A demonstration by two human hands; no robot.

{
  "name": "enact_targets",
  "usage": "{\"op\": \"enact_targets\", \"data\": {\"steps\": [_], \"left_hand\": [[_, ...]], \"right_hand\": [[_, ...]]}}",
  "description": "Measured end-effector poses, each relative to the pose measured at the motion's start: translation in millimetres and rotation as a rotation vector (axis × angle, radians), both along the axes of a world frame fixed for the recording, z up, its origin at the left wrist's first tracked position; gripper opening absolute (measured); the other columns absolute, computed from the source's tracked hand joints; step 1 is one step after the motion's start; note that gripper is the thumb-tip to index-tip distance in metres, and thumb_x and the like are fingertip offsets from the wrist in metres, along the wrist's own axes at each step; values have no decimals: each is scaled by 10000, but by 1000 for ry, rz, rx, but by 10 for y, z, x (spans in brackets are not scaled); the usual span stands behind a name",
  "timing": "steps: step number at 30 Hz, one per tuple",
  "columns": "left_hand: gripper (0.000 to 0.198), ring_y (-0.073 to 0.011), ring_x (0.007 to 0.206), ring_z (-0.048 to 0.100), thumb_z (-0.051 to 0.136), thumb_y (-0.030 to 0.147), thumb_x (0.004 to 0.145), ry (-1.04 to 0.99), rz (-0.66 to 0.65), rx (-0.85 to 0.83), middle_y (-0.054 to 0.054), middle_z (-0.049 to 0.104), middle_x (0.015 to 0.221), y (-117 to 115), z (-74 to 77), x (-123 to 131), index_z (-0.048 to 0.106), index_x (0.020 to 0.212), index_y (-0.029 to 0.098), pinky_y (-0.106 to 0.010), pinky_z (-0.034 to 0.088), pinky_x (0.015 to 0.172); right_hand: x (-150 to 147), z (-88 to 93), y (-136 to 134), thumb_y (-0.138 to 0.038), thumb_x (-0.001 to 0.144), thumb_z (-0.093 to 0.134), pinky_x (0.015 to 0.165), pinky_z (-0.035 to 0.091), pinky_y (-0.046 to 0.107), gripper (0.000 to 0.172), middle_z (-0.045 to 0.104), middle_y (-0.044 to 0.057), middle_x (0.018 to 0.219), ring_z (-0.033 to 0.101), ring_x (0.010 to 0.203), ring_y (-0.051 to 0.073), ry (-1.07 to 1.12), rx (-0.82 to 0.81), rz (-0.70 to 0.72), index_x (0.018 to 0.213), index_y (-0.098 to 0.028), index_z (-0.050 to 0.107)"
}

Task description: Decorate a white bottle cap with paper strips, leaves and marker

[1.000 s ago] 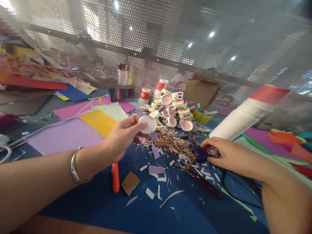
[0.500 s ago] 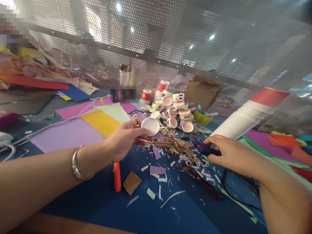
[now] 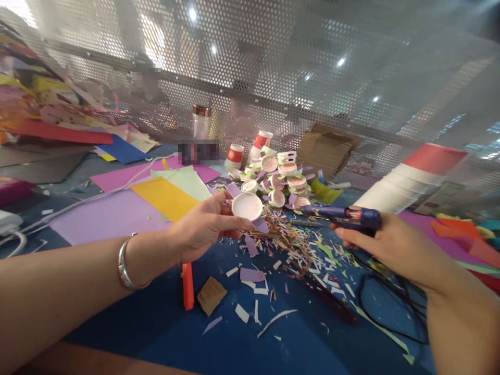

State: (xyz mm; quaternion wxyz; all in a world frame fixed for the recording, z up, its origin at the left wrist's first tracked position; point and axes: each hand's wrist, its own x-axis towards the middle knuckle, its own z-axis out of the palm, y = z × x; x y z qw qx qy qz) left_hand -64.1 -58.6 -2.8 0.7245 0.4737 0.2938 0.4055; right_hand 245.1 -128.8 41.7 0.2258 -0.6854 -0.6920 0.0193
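Observation:
My left hand (image 3: 211, 224), closed, pinches a shallow white paper-cup bottom (image 3: 247, 207) with its hollow side facing me. Purple paper tabs stick out from its edge. To the right, my right hand (image 3: 375, 237) is wrapped round a dark blue glue gun (image 3: 344, 214), whose nozzle points left toward the cup bottom without touching it. Behind my hands stands a pile of similar cup bottoms (image 3: 277, 179) with green and purple paper pieces on them. Paper scraps (image 3: 297, 245) lie below.
Scissors (image 3: 332, 299), an orange marker-like stick (image 3: 188, 286) and a cardboard piece (image 3: 212, 296) lie in front. Coloured sheets (image 3: 105, 216) spread at left. A leaning stack of paper cups (image 3: 410, 177) stands right, a black cord (image 3: 361, 307) below it. Cardboard (image 3: 326, 148) and a jar (image 3: 201, 122) stand behind.
My right hand has raised the glue gun and turned its nozzle to the left; its cord now shows more. The cup bottom in my left hand has shifted slightly right and down.

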Motion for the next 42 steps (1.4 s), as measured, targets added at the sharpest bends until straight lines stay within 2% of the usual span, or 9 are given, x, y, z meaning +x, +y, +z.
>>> {"op": "enact_targets", "data": {"steps": [5, 10, 13, 19, 24, 28, 32, 38, 42], "left_hand": [[492, -133, 718, 617, 840, 83, 669, -10, -32, 9, -33, 734, 887, -9, -13, -1, 579, 1070, 197, -246, 400, 614], [460, -123, 735, 621, 820, 85, 704, -14, -68, 91, -17, 716, 861, -6, -44, 12, 577, 1082, 182, -237, 415, 631], [463, -177, 844, 675, 816, 118, 720, 1, -110, 162, -48, 726, 927, 1, -67, 12, 553, 1096, 180, -281, 468, 721], [498, -230, 915, 704, 822, 186, 730, 110, -137, 291, -84, 724, 989, 26, -149, 12, 498, 1109, 178, -389, 493, 852], [540, -213, 887, 670, 853, 237, 687, 183, -94, 337, -60, 697, 968, 53, -213, 20, 499, 1092, 184, -340, 485, 774], [495, -175, 828, 623, 838, 226, 691, 215, -77, 345, -27, 662, 924, 41, -198, 17, 512, 1061, 185, -300, 453, 711], [409, -147, 760, 572, 802, 220, 723, 226, -61, 275, -8, 639, 867, 9, -144, 19, 542, 1036, 189, -269, 425, 630], [301, -156, 768, 629, 746, 234, 779, 211, -6, 185, -43, 685, 943, 12, -130, 17, 568, 1019, 197, -268, 425, 614], [280, -151, 780, 636, 744, 203, 777, 206, 24, 189, -38, 691, 950, 28, -134, 32, 560, 988, 192, -261, 432, 622]], "right_hand": [[-130, 55, -41, -548, 803, 652, 666, 581, 375, 359, 768, 104, 762, 714, 723, 277, 154, -137, -17, 745, -202, 730], [-176, 30, -69, -559, 777, 679, 653, 609, 351, 348, 757, 87, 714, 717, 701, 257, 249, -107, 54, 697, -223, 721], [-194, 8, -100, -554, 785, 688, 652, 618, 333, 342, 761, 80, 732, 721, 724, 249, 300, -74, 110, 655, -239, 709], [-297, 44, -160, -508, 770, 706, 635, 638, 310, 266, 780, 59, 761, 725, 703, 234, 321, -52, 139, 775, -248, 766], [-382, 48, -165, -505, 765, 709, 620, 643, 303, 264, 783, 51, 781, 723, 699, 236, 328, -61, 156, 800, -249, 764], [-398, 33, -163, -488, 814, 696, 618, 633, 290, 247, 776, 39, 801, 716, 720, 227, 281, -87, 175, 849, -253, 765], [-399, 21, -152, -485, 828, 690, 653, 620, 299, 247, 767, 42, 804, 705, 743, 229, 278, -95, 164, 845, -246, 750], [-401, 21, -98, -515, 805, 673, 725, 618, 361, 317, 765, 70, 847, 700, 772, 252, 195, -55, 137, 913, -227, 750], [-385, 44, -88, -503, 783, 672, 673, 606, 341, 283, 691, 47, 677, 647, 639, 211, 197, -52, 91, 769, -224, 716]]}}
